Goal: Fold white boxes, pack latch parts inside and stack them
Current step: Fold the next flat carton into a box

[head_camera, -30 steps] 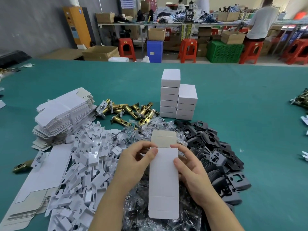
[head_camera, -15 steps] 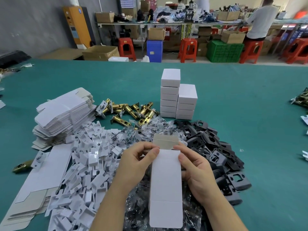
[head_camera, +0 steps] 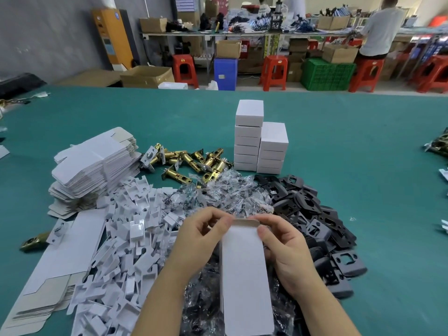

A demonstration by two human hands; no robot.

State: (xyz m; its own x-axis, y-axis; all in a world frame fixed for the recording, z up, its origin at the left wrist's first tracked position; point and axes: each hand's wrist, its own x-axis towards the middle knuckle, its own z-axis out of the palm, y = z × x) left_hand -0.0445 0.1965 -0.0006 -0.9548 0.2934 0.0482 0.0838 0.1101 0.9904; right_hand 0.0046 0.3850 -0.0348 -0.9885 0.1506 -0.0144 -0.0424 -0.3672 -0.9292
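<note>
Both the left hand (head_camera: pixel 197 241) and right hand (head_camera: pixel 287 253) are pinching a long white cardboard box (head_camera: pixel 244 275), folding its end flap; finished white boxes (head_camera: pixel 260 141) are standing stacked on the green desk (head_camera: pixel 351 141), with many flat blanks (head_camera: pixel 94 163) remaining.

1. The box (head_camera: pixel 244 275) is sitting between the left hand (head_camera: pixel 198 241) and the right hand (head_camera: pixel 288 253), over the bagged parts (head_camera: pixel 225 192).
2. The plastic inserts (head_camera: pixel 126 238) are lying to its left, the plates (head_camera: pixel 315 221) to its right.
3. The latch bolts (head_camera: pixel 189 163) are lying behind the bags, with the flat cartons (head_camera: pixel 94 166) to their left.
4. The stacked boxes (head_camera: pixel 259 141) are standing just right of the bolts.
</note>
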